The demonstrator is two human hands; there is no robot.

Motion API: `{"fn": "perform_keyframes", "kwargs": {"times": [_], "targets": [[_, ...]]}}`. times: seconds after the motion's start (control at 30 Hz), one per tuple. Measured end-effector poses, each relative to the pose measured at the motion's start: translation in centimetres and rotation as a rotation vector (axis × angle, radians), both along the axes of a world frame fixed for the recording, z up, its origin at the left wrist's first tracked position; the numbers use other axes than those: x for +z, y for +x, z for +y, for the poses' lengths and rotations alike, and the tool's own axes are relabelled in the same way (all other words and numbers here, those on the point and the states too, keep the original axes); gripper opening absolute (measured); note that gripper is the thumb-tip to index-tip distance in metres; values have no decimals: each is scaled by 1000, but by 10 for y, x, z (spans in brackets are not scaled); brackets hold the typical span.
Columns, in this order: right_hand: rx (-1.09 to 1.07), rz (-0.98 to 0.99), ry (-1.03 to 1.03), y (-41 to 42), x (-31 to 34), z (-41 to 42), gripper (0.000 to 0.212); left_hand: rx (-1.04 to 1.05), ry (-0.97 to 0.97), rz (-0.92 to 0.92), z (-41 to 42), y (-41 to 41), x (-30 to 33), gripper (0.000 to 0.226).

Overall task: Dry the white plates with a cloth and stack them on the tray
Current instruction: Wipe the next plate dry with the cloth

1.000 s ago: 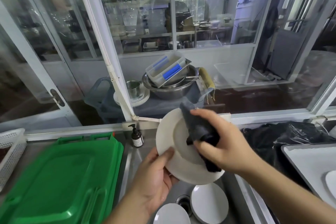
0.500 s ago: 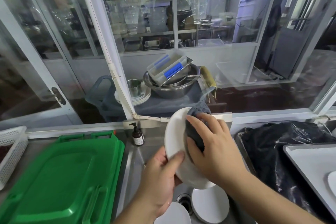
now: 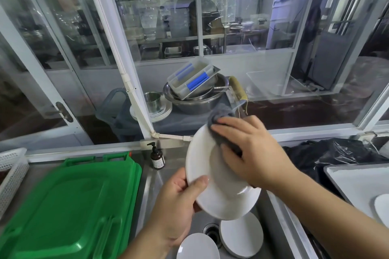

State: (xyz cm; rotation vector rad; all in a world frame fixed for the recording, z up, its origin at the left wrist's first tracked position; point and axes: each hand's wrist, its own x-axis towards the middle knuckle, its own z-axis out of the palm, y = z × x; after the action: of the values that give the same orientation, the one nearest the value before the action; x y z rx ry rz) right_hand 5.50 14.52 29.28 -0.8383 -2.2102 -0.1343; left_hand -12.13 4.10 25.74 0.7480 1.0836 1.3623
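Observation:
I hold a white plate (image 3: 212, 183) tilted over the sink. My left hand (image 3: 174, 206) grips its lower left rim, thumb on the face. My right hand (image 3: 250, 149) presses a dark grey cloth (image 3: 221, 120) flat against the upper face of the plate, the fingers lying fairly straight over the cloth. Two more white plates lie in the sink (image 3: 202, 218) below: one (image 3: 242, 235) to the right of the drain, another (image 3: 197, 247) at the bottom edge. A grey tray (image 3: 355, 181) at the right carries a white plate (image 3: 382, 208), cut off by the frame.
Stacked green trays (image 3: 69, 206) fill the counter on the left, with a white perforated basket (image 3: 10, 172) beyond them. A brown pump bottle (image 3: 157, 156) stands behind the sink. A black plastic bag (image 3: 336, 153) lies at the right. Glass panes close off the back.
My right hand has spread from a bunched grip on the cloth to a flat press, sliding up across the plate. The plate has turned more edge-on and moved slightly right.

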Motion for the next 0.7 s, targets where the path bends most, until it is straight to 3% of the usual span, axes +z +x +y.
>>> {"fn": "perform_keyframes", "kwargs": {"times": [0.17, 0.33, 0.53, 0.7], "targets": [[-278, 260, -643, 19, -1, 17, 38, 61, 32, -64, 0, -6, 0, 31], [-193, 644, -1071, 29, -19, 14, 17, 74, 66, -94, 1, -7, 2, 25], [-69, 874, -1223, 35, -17, 4, 18, 65, 12, -93, 1, -6, -3, 27], [-128, 926, -1233, 33, -25, 1, 19, -43, -47, 106, 3, -15, 11, 54]]}}
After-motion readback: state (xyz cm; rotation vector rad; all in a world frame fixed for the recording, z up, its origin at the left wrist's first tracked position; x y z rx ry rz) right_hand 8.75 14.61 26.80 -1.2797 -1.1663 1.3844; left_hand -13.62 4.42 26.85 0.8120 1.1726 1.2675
